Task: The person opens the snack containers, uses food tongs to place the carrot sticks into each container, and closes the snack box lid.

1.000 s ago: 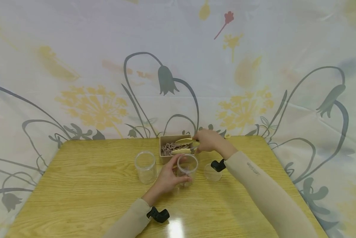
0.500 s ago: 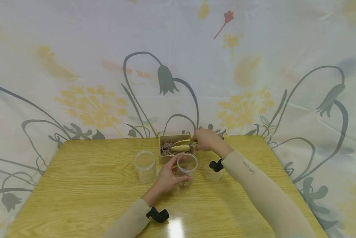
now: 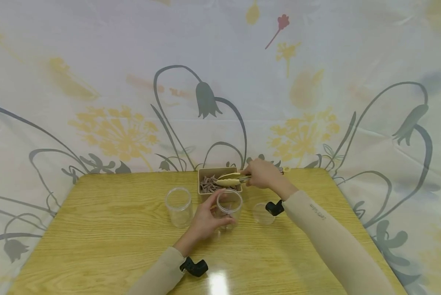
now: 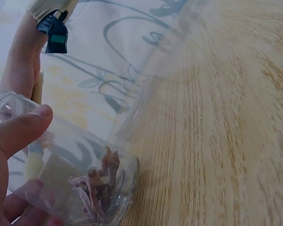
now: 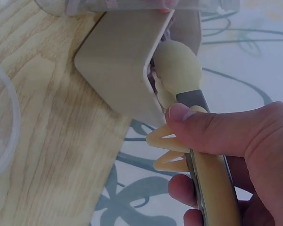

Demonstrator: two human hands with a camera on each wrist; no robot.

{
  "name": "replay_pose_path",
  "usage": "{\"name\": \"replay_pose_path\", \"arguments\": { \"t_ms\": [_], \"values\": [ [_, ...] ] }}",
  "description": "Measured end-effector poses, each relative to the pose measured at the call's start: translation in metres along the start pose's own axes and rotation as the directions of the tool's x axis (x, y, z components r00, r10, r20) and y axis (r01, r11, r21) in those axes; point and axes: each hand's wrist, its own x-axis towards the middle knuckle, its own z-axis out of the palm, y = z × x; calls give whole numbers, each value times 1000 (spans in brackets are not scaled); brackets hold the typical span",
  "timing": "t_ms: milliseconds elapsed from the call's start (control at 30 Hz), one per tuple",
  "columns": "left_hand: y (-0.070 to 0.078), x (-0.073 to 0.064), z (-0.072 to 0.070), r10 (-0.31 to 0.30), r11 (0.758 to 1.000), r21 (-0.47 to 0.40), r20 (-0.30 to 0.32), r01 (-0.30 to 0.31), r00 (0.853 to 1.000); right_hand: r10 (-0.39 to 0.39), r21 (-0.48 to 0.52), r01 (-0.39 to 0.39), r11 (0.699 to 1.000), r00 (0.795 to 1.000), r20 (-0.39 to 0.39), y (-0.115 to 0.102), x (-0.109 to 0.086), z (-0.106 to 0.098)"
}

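Note:
My left hand (image 3: 205, 221) holds a clear plastic jar (image 3: 229, 205) without a lid, thumb and fingers around its side. Seen from the left wrist, the jar tilts, and a few brownish strips (image 4: 96, 188) lie at its bottom. My right hand (image 3: 263, 174) grips metal tongs (image 3: 228, 181) with cream scalloped heads and a yellowish handle. Those heads reach into a beige rectangular box (image 5: 115, 61) just behind the jar, close together over a pile of purplish-brown strips (image 3: 207, 184). The box wall hides part of the heads in the right wrist view.
A second clear jar (image 3: 179, 209) stands to the left of the held one. A round clear lid (image 3: 263, 214) lies on the wooden table (image 3: 106, 237) at the right, under my right wrist. Behind the table hangs a flower-patterned cloth (image 3: 220, 102).
The tongs' heads, spread apart in the box a second ago, have come together and lifted slightly. My right hand has shifted a little right. The held jar has moved slightly left.

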Motion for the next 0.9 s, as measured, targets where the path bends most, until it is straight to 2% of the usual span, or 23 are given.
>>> {"name": "replay_pose_path", "arguments": {
  "t_ms": [400,667,900],
  "values": [
    [1,0,1,-39,999,17,-11,39,999,40,170,-32,985,998,-39,10,-18,-16],
    [3,0,1,-45,999,2,-6,45,999,33,206,-16,978,996,-80,12,-23,-24],
    [7,1,3,-45,999,-8,-20,45,999,29,310,9,951,993,-116,12,-28,-30]
  ]
}}
